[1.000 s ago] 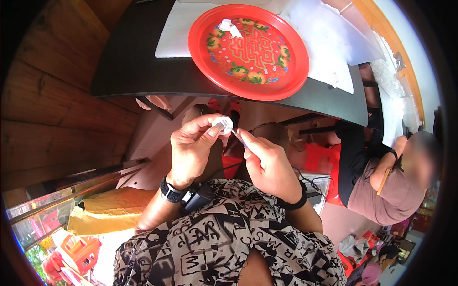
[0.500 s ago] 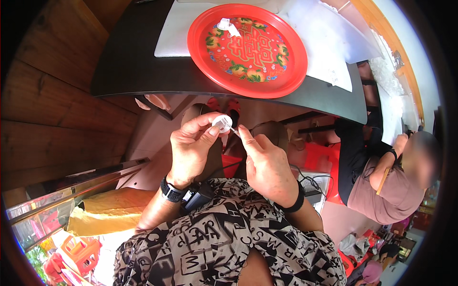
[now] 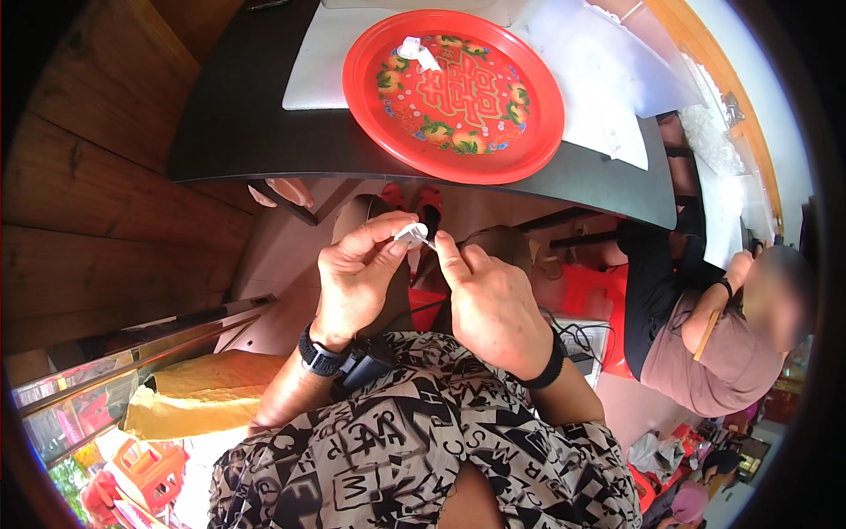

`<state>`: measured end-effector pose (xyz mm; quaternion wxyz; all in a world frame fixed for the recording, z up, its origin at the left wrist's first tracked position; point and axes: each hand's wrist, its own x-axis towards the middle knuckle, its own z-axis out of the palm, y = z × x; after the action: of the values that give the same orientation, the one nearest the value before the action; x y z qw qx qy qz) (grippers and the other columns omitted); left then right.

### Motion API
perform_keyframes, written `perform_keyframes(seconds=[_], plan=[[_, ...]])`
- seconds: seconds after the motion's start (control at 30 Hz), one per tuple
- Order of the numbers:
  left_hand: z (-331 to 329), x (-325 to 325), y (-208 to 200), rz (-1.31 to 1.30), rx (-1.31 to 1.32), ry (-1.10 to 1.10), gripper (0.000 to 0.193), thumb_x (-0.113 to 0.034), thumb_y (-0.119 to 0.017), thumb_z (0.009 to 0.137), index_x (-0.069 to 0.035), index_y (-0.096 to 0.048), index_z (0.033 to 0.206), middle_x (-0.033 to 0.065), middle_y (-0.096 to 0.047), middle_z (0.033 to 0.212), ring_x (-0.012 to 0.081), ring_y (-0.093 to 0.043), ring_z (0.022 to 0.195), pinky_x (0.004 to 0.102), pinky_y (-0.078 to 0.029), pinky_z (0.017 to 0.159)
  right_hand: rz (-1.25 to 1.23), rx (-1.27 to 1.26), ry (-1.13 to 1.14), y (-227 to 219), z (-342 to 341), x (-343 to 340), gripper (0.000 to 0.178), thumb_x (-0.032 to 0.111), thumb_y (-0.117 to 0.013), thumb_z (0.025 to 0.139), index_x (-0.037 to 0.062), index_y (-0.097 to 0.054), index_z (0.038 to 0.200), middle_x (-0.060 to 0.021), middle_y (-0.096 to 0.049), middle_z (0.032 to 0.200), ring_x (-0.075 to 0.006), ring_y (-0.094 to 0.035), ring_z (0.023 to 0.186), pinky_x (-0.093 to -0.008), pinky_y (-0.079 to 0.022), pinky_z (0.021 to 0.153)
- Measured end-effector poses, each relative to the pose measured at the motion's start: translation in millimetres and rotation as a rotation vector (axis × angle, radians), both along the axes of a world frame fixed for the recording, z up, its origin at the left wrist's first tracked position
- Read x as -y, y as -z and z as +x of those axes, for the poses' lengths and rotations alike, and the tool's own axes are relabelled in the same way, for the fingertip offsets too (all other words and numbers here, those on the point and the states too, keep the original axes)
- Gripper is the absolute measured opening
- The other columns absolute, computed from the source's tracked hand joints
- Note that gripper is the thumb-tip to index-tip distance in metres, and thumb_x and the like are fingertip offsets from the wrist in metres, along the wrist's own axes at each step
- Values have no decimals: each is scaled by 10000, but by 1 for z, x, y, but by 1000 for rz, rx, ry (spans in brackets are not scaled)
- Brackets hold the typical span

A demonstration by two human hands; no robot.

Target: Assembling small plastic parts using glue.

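well, a small round white piece is held up in front of the table.
the left hand pinches it, tilted, between thumb and fingers; the right hand is closed around a thin tool, its tip by the piece's edge, contact too small to make out. beyond, a red tray on the table carries white bits.

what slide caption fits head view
Left hand holds a white disc, right hand a slim tool at its edge, near a patterned red tray.
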<state>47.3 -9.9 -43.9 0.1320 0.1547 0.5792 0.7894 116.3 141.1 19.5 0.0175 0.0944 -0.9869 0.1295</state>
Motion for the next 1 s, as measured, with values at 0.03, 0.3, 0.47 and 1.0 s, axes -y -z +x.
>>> perform_keyframes(seconds=[0.03, 0.3, 0.47, 1.0], plan=[[-1, 1, 1, -35, -33, 4, 228, 105, -510, 857, 54, -602, 1060, 170, -596, 1111, 207, -601, 978, 342, -499, 897, 8, 33, -25, -3, -2, -2, 525, 34, -568, 692, -91, -467, 1192, -154, -566, 785, -263, -599, 615, -349, -488, 525], [-5, 3, 11, -55, -116, -1, 227, 95, -523, 855, 55, -600, 1065, 180, -599, 1111, 202, -608, 969, 337, -505, 887, 18, 153, -221, -6, -27, -20, 429, 21, -546, 699, -103, -512, 1108, -164, -582, 739, -273, -606, 603, -349, -483, 503], [-7, -1, 6, 177, 164, -11, 232, 66, -559, 845, 62, -593, 1075, 170, -621, 1072, 214, -621, 944, 338, -519, 851, -297, 62, -123, 14, -20, -20, 449, -7, -522, 724, -62, -501, 1170, -175, -582, 754, -335, -596, 628, -404, -488, 554], [-4, -6, -6, 128, 166, -31, 294, 106, -562, 821, 54, -573, 1110, 161, -627, 1056, 206, -617, 956, 351, -512, 875, -801, -5, 120, 30, 3, 3, 413, -78, -486, 782, -102, -469, 1194, -266, -588, 927, -374, -613, 773, -375, -503, 685]])
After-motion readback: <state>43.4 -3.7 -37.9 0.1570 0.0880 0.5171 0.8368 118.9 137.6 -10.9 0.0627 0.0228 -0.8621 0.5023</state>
